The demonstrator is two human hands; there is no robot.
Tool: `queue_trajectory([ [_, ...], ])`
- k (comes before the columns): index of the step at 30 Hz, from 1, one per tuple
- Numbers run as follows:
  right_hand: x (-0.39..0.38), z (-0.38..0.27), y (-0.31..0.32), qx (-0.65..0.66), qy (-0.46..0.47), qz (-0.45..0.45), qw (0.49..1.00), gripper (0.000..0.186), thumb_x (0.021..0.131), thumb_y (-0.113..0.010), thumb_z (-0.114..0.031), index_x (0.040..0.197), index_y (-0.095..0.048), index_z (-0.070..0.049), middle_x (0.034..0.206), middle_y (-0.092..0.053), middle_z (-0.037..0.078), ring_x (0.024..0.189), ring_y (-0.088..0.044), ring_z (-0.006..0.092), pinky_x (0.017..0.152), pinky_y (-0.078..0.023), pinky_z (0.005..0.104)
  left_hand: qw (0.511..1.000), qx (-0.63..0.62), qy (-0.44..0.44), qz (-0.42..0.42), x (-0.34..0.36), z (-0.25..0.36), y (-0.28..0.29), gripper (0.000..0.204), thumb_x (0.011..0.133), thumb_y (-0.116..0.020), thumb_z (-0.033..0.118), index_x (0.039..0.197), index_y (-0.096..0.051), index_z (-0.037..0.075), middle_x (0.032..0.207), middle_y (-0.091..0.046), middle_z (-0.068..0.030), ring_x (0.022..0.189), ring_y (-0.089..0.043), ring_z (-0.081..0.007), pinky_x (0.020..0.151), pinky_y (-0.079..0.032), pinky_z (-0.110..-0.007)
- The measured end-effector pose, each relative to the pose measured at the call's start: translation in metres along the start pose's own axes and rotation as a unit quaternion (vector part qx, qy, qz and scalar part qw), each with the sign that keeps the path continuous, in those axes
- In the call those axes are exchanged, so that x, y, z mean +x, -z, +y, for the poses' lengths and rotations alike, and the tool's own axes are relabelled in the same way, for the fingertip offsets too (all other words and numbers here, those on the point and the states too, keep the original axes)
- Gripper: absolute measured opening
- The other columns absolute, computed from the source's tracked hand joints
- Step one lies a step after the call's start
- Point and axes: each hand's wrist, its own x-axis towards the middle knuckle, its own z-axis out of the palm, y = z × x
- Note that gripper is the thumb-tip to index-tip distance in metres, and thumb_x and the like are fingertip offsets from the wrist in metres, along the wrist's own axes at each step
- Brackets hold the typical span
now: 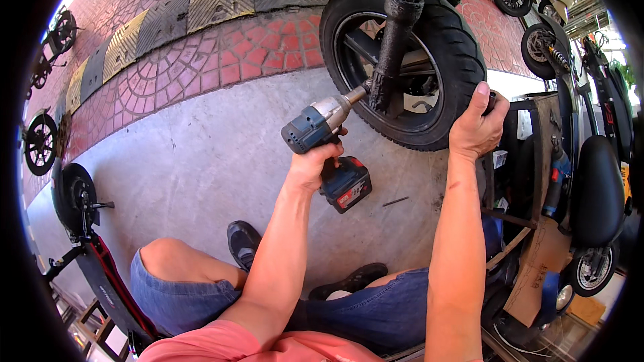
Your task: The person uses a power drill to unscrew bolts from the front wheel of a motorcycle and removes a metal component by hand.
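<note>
My left hand (pixel 314 165) is wrapped round the grip of a cordless impact wrench (pixel 310 129), dark blue with a silver nose and a battery (pixel 347 188) underneath. Its socket (pixel 355 96) points at the lower end of a black fork leg (pixel 388 60), meeting the axle area; whether it is seated on a nut is hard to see. The fork carries a wheel with a thick black tyre (pixel 465 47). Beside the tyre's right edge, my right hand (pixel 476 131) is closed round a small dark cylindrical piece (pixel 492 99), mostly hidden by the fingers.
A thin dark rod (pixel 396 202) lies on the concrete floor. To the right stand a metal frame (pixel 545 154) holding a blue power tool (pixel 555 177), a cardboard piece (pixel 537 271) and parked scooters. A folded scooter (pixel 111 288) is at left; a yellow-black ramp strip (pixel 221 1) lies beyond.
</note>
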Motion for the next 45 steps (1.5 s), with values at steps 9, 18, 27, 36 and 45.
queue_trajectory([
  [9, 0.002, 0.009, -0.003, -0.008, 0.006, -0.002, 1.000, 0.066, 0.091, -0.063, -0.071, 0.107, -0.064, -0.007, 0.096, -0.071, 0.015, 0.094, -0.069, 0.0382, 0.079, -0.051, 0.0504, 0.999, 0.026, 0.009, 0.028, 0.000, -0.003, 0.006, 0.038, 0.077, -0.070, -0.005, 0.114, -0.070, 0.003, 0.104, -0.071, -0.0074, 0.079, -0.065, -0.0165, 0.060, -0.052, -0.033],
  [18, 0.015, 0.023, -0.009, 0.016, 0.043, 0.012, 0.999, 0.063, 0.090, -0.068, -0.069, 0.103, -0.068, -0.007, 0.094, -0.072, 0.017, 0.093, -0.069, 0.0397, 0.078, -0.052, 0.0503, 1.000, 0.003, 0.015, 0.002, 0.000, -0.011, 0.000, 0.038, 0.079, -0.069, -0.005, 0.116, -0.068, 0.003, 0.103, -0.071, -0.0087, 0.070, -0.061, -0.0162, 0.057, -0.052, -0.033],
  [27, 0.015, 0.020, -0.005, 0.054, 0.073, -0.010, 0.996, 0.072, 0.084, -0.072, -0.074, 0.111, -0.072, -0.008, 0.102, -0.074, 0.016, 0.098, -0.070, 0.0380, 0.083, -0.054, 0.0471, 0.998, -0.029, 0.004, 0.053, -0.010, -0.027, -0.014, 0.038, 0.080, -0.070, -0.003, 0.117, -0.067, 0.004, 0.105, -0.071, -0.0061, 0.070, -0.061, -0.0151, 0.056, -0.051, -0.033],
  [36, 0.014, 0.018, -0.005, 0.043, 0.045, -0.014, 0.998, 0.075, 0.081, -0.073, -0.076, 0.112, -0.073, -0.007, 0.102, -0.074, 0.016, 0.099, -0.070, 0.0372, 0.084, -0.054, 0.0465, 0.999, -0.021, -0.002, 0.039, -0.015, -0.020, -0.016, 0.028, 0.082, -0.070, 0.001, 0.110, -0.068, 0.002, 0.079, -0.061, -0.0035, 0.069, -0.058, -0.0166, 0.060, -0.051, -0.035],
  [45, 0.014, 0.019, -0.007, 0.046, 0.045, -0.017, 0.998, 0.074, 0.083, -0.072, -0.076, 0.111, -0.073, -0.007, 0.101, -0.074, 0.016, 0.098, -0.070, 0.0370, 0.084, -0.053, 0.0461, 1.000, -0.011, -0.005, 0.028, -0.011, -0.018, -0.004, 0.028, 0.081, -0.071, 0.000, 0.108, -0.068, 0.001, 0.079, -0.062, -0.0044, 0.070, -0.059, -0.0170, 0.060, -0.052, -0.035],
])
